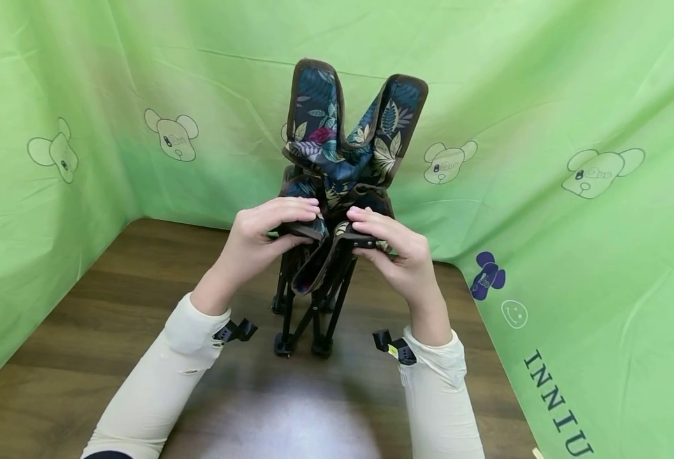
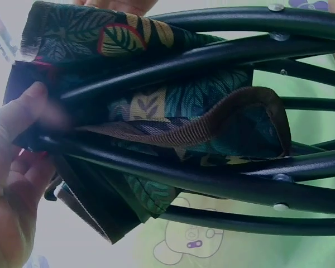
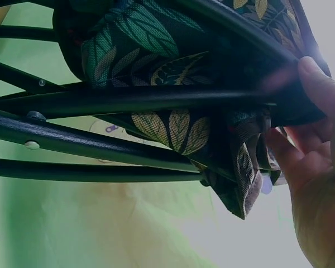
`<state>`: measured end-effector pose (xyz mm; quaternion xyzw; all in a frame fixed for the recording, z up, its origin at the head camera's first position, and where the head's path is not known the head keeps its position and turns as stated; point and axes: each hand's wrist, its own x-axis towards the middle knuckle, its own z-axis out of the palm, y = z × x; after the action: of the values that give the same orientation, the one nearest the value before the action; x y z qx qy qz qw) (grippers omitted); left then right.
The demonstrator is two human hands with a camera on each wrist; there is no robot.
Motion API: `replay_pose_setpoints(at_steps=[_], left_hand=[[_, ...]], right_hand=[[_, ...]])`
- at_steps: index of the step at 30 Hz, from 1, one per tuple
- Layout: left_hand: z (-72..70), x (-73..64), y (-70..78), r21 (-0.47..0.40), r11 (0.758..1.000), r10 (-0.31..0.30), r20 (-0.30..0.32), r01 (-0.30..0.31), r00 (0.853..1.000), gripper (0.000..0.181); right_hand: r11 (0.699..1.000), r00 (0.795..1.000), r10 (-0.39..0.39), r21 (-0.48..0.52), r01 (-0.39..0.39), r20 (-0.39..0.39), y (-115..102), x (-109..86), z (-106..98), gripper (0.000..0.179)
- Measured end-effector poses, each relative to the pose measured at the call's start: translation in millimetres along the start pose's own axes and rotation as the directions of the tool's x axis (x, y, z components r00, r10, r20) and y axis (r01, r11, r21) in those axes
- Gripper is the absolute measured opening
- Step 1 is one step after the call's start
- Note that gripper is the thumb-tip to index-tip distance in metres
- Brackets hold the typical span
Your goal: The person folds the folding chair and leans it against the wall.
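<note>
Chair of leaf-printed cloth stands part-folded on the tabletop, as I see it in the head view, its backrest bent into a V and its black feet close together. The left grip and the right grip each hold a near corner of the seat, fingers above and thumb below, and the seat droops in a fold between them. Uneven force on the two sides, I'd judge, could tip or twist it on that narrow stance.

In the left wrist view a thumb lies against the dark corner, and cloth with brown trim sits in among the metal tubes. That worries me most: caught there, it could jam the frame or tear, and a fingertip might get nipped if the tubes swing together.

The right wrist view shows the opposite corner held right at its edge, a loose flap hanging just beside the fingers. A hold that shallow could slip off if the corner is tugged hard
</note>
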<state>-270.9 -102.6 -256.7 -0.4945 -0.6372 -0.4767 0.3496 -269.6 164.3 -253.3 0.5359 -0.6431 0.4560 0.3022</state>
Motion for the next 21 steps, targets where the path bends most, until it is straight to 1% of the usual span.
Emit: replay_pose_setpoints(at_steps=[4,8,12,16,21], left_hand=[[-1.6,-2.3,-0.1,0.008,1.0,-0.025,0.001,0.025,1.0,0.042],[-3.0,-4.7,1.5,0.02,0.999,-0.046,0.007,0.046,0.999,0.043],[-3.4,-8.1,3.0,0.053,0.997,-0.058,0.006,0.058,0.998,0.045],[-5.5,-10.6,3.5,0.083,0.994,-0.065,-0.017,0.066,0.998,0.048],[-11.8,-12.2,4.3,0.055,0.996,-0.073,-0.065,0.077,0.995,0.05]], right_hand=[[0.999,1.0,0.007,-0.032,-0.007,-0.001,1,-3.2,0,0.033],[0.999,1.0,0.014,-0.05,-0.014,-0.001,0,-5.7,-1,0.033],[0.997,1.0,0.013,-0.077,-0.013,-0.002,-2,-8.2,-1,0.035],[0.993,1.0,0.012,-0.12,-0.014,-0.02,-5,-10.4,-2,0.038],[0.984,0.998,0.027,-0.173,-0.036,-0.053,-8,-12.8,-5,0.044]])
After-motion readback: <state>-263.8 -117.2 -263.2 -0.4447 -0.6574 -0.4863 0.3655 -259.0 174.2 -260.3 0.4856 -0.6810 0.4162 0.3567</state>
